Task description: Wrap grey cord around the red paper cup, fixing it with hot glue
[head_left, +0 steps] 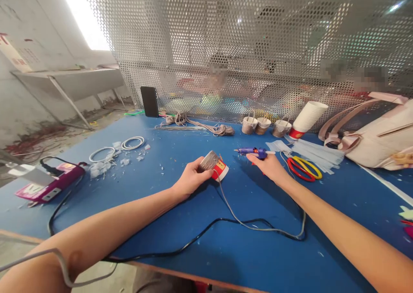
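My left hand (189, 179) is closed around a paper cup (221, 171) that lies tilted on its side above the blue table. Grey-brown cord is wound round part of the cup, and its red and white surface shows at the other end. From the cup a loose length of cord (229, 205) trails down over the table to the right. To the right of the cup, my right hand (269, 166) grips a blue hot glue gun (250, 151). Its nozzle points left toward the cup, a short gap away. My right palm hides the gun's handle and trigger.
Three cord-wrapped cups (263, 125) and stacked paper cups (308, 116) stand by the perforated metal screen (193, 39). Nearby are cord bundles (222, 130), a phone (149, 101), glue sticks (318, 154), red-handled scissors (300, 169) and a bag (380, 134). A power strip (53, 185) sits left; a black cable (193, 238) crosses the front.
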Available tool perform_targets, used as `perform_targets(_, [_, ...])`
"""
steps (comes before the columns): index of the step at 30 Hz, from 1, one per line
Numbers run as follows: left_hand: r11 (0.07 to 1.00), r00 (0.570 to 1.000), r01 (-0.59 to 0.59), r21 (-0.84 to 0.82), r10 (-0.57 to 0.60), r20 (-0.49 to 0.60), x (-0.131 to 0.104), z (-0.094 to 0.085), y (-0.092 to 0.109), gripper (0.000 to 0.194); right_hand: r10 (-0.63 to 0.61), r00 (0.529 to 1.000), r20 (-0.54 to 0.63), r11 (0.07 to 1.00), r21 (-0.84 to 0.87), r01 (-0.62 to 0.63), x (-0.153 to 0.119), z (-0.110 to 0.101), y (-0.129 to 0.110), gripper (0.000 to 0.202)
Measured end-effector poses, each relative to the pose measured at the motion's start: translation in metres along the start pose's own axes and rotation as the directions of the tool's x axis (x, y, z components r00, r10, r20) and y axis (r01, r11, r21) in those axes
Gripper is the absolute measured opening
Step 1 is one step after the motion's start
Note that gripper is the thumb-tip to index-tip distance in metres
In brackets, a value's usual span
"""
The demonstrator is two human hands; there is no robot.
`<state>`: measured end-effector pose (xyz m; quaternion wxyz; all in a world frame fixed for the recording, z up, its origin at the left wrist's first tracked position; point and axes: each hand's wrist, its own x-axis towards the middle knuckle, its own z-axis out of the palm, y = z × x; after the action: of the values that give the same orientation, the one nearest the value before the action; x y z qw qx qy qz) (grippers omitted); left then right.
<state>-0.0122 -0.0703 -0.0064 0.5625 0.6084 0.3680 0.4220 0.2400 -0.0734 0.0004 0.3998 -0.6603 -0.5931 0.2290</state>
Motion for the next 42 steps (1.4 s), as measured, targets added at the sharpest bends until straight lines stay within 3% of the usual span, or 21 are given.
perform_targets(4, [0.999,0.999,-0.025,0.029,0.026,-0.021,0.002,0.000,-0.001,0.020,0.030,1.000,-0.009,0.998,-0.050,-0.031,0.019,0.008,0.009,0.031])
perform_targets(8, [0.992,0.997,-0.071,0.102,0.075,-0.030,0.004,0.001,-0.003,0.021,0.020,0.999,-0.044,1.000,-0.008,-0.021,0.011,0.004,0.013,0.033])
perform_targets(13, [0.984,0.994,-0.090,0.153,0.098,-0.049,0.006,0.002,-0.005,0.018,-0.011,0.945,-0.326,0.993,0.107,0.048,-0.016,-0.015,0.014,0.035])
perform_targets(16, [0.972,0.989,-0.113,0.206,0.130,-0.072,0.007,0.003,-0.005,0.015,-0.032,0.924,-0.380,0.974,0.196,0.115,-0.029,-0.018,0.002,0.030])
perform_targets(18, [0.956,0.981,-0.140,0.256,0.168,-0.093,0.009,0.003,-0.005,0.015,-0.042,0.955,-0.295,0.954,0.273,0.126,-0.033,-0.010,-0.013,0.026])
perform_targets(21, [0.909,0.955,-0.203,0.365,0.266,-0.130,0.011,0.001,-0.002,0.009,-0.035,0.998,-0.054,0.910,0.410,0.055,-0.034,0.020,-0.037,0.022])
perform_targets(25, [0.796,0.900,-0.296,0.528,0.418,-0.124,0.016,-0.007,0.003,0.006,-0.007,0.984,0.179,0.829,0.551,-0.094,-0.027,0.063,-0.062,0.021])
perform_targets(28, [0.717,0.868,-0.335,0.612,0.488,-0.096,0.020,-0.017,0.005,0.007,-0.002,0.952,0.306,0.768,0.610,-0.194,-0.016,0.081,-0.074,0.017])
perform_targets(34, [0.623,0.840,-0.331,0.709,0.537,-0.080,0.029,-0.030,0.001,0.011,0.019,0.905,0.426,0.741,0.601,-0.298,0.001,0.088,-0.078,0.022])
perform_targets(42, [0.611,0.840,-0.309,0.729,0.534,-0.092,0.034,-0.035,-0.001,0.022,-0.001,0.830,0.557,0.810,0.488,-0.326,-0.003,0.086,-0.067,0.020])
